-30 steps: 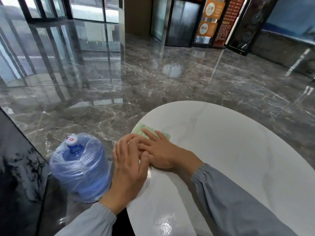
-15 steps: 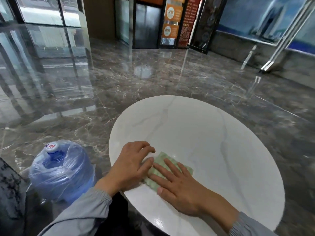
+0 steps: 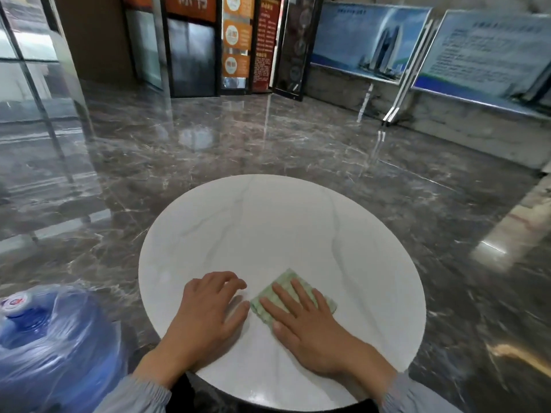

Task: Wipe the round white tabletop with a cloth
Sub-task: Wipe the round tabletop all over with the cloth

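Tabletop (image 3: 268,234), round and white with faint grey veins, fills the lower centre of the frame. A small green cloth (image 3: 286,278) lies on it, just right of centre and toward the near rim, with one corner pointing to the upper part of the frame.

The right hand (image 3: 310,332) lies palm down on the cloth. Its fingers (image 3: 298,293) are straight and slightly spread, pressing the fabric flat against the surface and covering most of it. Only the far corner and the left edge of the cloth show.

The left hand (image 3: 205,317) rests on the bare tabletop to the left of the cloth and holds nothing. Its fingers (image 3: 220,281) are bent at the knuckles and close together, tips down on the surface. The thumb stretches toward the cloth's left edge and ends just beside it; whether it touches the fabric cannot be told.

Grey-blue sleeves (image 3: 134,394) enter from the bottom edge. At the lower left of the frame a blue water bottle (image 3: 53,338) wrapped in clear plastic stands on the glossy dark marble floor (image 3: 149,174). Orange signs (image 3: 237,37) stand at the top centre, and framed posters (image 3: 366,40) at the upper right.
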### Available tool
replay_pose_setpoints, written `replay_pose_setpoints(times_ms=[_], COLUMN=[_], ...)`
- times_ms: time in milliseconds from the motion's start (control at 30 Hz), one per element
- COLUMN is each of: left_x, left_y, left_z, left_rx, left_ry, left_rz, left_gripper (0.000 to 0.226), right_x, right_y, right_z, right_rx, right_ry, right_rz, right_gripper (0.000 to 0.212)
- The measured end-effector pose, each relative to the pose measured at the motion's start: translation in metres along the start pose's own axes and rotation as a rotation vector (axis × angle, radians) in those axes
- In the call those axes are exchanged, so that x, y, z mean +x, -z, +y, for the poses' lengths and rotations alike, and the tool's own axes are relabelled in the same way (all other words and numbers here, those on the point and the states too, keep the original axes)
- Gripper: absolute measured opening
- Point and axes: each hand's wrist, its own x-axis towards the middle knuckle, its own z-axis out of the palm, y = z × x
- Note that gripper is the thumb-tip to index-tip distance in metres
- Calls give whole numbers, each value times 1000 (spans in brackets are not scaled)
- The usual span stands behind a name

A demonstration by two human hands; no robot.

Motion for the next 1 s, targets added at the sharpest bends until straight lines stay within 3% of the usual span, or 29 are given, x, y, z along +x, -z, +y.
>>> replay_pose_setpoints(times_ms=[133,400,500,600,700,767,867,1000], left_x=[-3,1,1,-1,-3,-5,-4,-3], left_y=[-8,-18,-16,-12,-9,-7,-6,-7], left_z=[5,3,5,8,10,12,14,14], left_rx=[9,56,68,53,56,70,79,103], left_ry=[27,43,55,66,65,55,41,17], left_rz=[-26,-29,-49,-48,-55,-46,-29,-18], left_gripper=[37,21,21,24,31,33,28,26], right_x=[-49,-23,9,14,-23,-60,-101,-95], right_y=[-12,19,21,7,-18,-31,-31,-15], right_z=[14,126,104,49,-3,-14,11,77], right_rx=[30,33,36,17,-6,32,59,48], right_ry=[-4,-519,-481,-268,-42,14,-78,-398], right_rz=[-3,-12,-17,-8,31,40,73,69], right_gripper=[47,52,55,54,52,50,49,55])
